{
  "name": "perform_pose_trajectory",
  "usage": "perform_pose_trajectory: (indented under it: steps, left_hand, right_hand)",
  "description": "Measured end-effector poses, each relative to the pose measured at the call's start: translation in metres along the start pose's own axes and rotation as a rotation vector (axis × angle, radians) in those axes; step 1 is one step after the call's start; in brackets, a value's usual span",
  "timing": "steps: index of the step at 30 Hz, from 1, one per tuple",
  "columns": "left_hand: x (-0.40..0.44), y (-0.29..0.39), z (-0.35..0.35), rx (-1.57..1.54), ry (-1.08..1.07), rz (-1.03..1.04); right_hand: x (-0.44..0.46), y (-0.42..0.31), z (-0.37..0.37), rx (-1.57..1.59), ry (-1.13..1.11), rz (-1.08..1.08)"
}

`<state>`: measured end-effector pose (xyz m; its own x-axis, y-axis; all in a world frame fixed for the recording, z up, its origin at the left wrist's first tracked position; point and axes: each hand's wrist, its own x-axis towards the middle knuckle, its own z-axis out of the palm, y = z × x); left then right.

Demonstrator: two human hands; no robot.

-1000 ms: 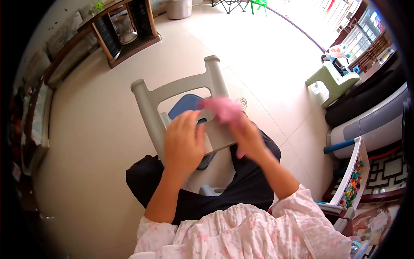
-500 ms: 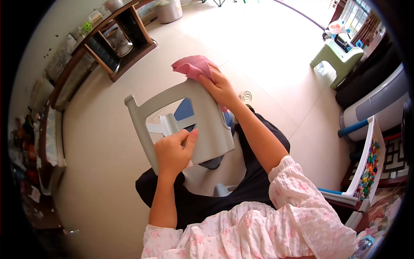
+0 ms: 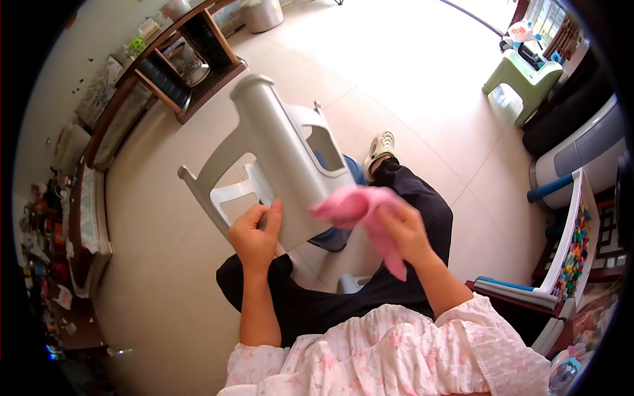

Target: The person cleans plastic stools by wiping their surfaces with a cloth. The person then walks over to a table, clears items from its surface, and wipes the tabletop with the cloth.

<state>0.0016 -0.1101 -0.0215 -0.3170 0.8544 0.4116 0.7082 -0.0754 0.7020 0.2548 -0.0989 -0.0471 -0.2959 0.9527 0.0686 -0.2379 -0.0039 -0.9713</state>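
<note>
Stool (image 3: 281, 171) is tilted in front of the person's knees, over the floor (image 3: 158, 185), with its wide panel facing up and cutout sides falling away to either side. Left hand (image 3: 254, 236) grips the near edge, thumb extended along the panel and fingers curled; the exact seat of the fingertips is hidden. Right hand (image 3: 404, 232) pinches a bunched cloth (image 3: 350, 201) between thumb and fingers, at the right edge of the panel, one loose corner hanging below. Motion blur prevents confirming whether cloth and panel touch. The step in hand, judged from this grip, is wiping. Brace the stool firmly with the left hand before applying pressure, since a one-sided hold is liable to let the frame swivel. Fold the loose corner into the palm so that a flat pad, not a trailing end, meets the plastic. Wipe in long, overlapping strokes along the panel, then follow the rims of the cutouts, where the cloth could snag. Rotate the stool to present each face squarely rather than overreaching. Allow clearance from the blue object (image 3: 357, 168) behind the stool; whether the two are in contact cannot be told.
</note>
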Motion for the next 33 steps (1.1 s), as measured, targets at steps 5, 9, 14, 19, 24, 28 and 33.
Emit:
perform_pose_trajectory:
  steps: [5, 9, 14, 19, 24, 28, 33]
  left_hand:
    - [-0.015, 0.001, 0.023, -0.561, 0.110, -0.276]
    - [-0.030, -0.025, 0.045, -0.570, 0.103, -0.124]
    - [-0.038, -0.036, 0.049, -0.502, 0.055, 0.016]
    - [-0.045, -0.043, 0.047, -0.478, 0.018, -0.015]
    - [-0.059, -0.066, 0.059, -0.527, 0.177, -0.020]
    - [-0.073, -0.110, 0.055, -0.500, 0.052, -0.070]
    - [-0.049, -0.064, 0.031, -0.750, -0.158, -0.245]
  right_hand:
    - [0.001, -0.029, 0.024, -0.340, 0.346, -0.067]
    - [0.024, -0.017, 0.049, -0.837, 0.070, -0.677]
    - [0.100, -0.041, 0.091, -0.919, -0.108, -0.752]
    - [0.141, -0.042, 0.113, -0.990, -0.222, -0.806]
    - [0.064, -0.037, 0.093, -0.848, -0.537, -0.541]
    - [0.030, -0.041, 0.064, -0.911, -0.491, -0.588]
    - [0.053, -0.068, 0.046, -0.367, 0.136, -0.277]
